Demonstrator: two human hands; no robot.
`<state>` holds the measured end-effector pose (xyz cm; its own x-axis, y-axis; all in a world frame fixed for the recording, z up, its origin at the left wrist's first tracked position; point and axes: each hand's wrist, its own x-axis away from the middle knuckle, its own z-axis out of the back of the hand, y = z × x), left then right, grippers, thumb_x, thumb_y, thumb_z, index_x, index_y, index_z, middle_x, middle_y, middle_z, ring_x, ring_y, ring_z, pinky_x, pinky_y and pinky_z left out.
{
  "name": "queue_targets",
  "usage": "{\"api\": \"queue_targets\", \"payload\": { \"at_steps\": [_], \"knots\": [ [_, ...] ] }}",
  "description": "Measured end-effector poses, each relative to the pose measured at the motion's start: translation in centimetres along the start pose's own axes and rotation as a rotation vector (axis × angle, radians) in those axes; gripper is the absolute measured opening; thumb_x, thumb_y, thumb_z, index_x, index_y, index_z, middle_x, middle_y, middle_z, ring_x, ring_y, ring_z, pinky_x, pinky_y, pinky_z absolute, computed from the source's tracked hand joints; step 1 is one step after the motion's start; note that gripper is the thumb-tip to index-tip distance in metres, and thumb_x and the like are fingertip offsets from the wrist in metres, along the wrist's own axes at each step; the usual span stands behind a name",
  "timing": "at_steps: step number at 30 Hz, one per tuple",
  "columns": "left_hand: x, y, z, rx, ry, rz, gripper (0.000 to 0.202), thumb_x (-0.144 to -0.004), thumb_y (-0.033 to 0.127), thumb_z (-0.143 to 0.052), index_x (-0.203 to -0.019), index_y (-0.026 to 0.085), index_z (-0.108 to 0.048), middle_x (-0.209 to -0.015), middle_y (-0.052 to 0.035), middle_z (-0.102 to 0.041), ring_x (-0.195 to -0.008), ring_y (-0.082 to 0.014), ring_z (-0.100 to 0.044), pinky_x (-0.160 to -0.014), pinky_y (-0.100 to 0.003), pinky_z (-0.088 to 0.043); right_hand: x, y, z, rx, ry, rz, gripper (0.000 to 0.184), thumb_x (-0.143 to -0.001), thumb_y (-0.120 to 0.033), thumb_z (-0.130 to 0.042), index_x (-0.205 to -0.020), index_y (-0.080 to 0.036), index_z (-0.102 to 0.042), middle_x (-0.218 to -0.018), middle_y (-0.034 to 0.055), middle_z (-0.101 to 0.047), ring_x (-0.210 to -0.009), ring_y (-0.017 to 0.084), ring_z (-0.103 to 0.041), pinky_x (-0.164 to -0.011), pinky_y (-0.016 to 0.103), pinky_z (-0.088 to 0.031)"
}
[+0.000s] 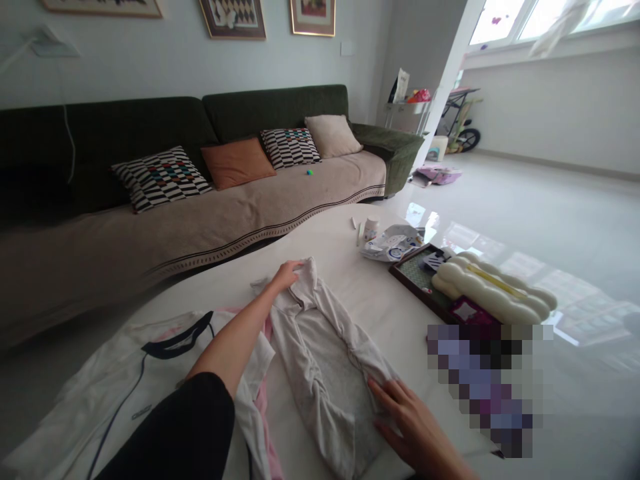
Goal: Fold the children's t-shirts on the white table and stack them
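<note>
A light grey garment [330,340] lies lengthwise on the white table, with two long wrinkled strips of cloth along its sides; whether these are sleeves or legs I cannot tell. My left hand [287,276] is closed on the cloth at its far end. Near the close end, my right hand [403,413] touches the garment's right edge, its fingers stretched out and the thumb apart. Under my left forearm spreads a white jacket [120,373] with a dark collar and dark piping. Pink cloth [265,433] shows beneath the jacket's right side.
On the table's [345,280] right stand a dark tray [415,287], a cream cloud-shaped box [490,287], a crumpled plastic bag [393,241] and a small white bottle [371,229]. A blurred-out patch covers the right edge. Beyond is a green sofa [275,110] with several cushions.
</note>
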<state>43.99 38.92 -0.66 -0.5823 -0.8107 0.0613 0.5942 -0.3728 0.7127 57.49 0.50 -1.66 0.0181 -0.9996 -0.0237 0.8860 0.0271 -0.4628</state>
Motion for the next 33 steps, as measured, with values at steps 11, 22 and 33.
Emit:
{"api": "queue_targets", "payload": {
  "at_steps": [11,22,33],
  "knots": [
    [9.0,1.2,-4.2,-0.44,-0.03,0.123,0.06,-0.077,0.057,-0.04,-0.132,0.035,-0.031,-0.145,-0.0069,-0.016,-0.129,-0.0428,-0.004,-0.09,-0.07,-0.007,-21.6,1.7,4.0,-0.136,0.009,0.108,0.034,-0.079,-0.008,-0.036,-0.1,-0.016,-0.062,-0.093,0.0061,-0.063,-0.085,0.013,-0.058,-0.078,0.024,-0.043],
    [9.6,-0.6,-5.5,-0.464,0.054,0.116,0.059,-0.078,0.061,-0.03,-0.133,0.04,-0.023,-0.147,0.0011,-0.007,-0.13,-0.0397,0.002,-0.092,-0.069,-0.002,-37.4,3.8,1.2,0.058,-0.097,0.037,0.027,-0.078,-0.014,-0.045,-0.099,-0.014,-0.062,-0.096,0.0089,-0.061,-0.091,0.017,-0.055,-0.081,0.025,-0.038],
    [9.9,-0.3,-3.1,-0.449,0.138,0.161,0.064,-0.081,0.059,-0.024,-0.138,0.03,-0.017,-0.147,-0.0064,-0.001,-0.13,-0.0375,0.005,-0.098,-0.062,-0.006,-33.9,1.7,-0.7,0.161,0.106,-0.055,0.045,-0.088,-0.018,-0.025,-0.132,-0.011,-0.026,-0.131,0.0173,-0.036,-0.117,0.021,-0.04,-0.093,0.033,-0.034]
  ]
}}
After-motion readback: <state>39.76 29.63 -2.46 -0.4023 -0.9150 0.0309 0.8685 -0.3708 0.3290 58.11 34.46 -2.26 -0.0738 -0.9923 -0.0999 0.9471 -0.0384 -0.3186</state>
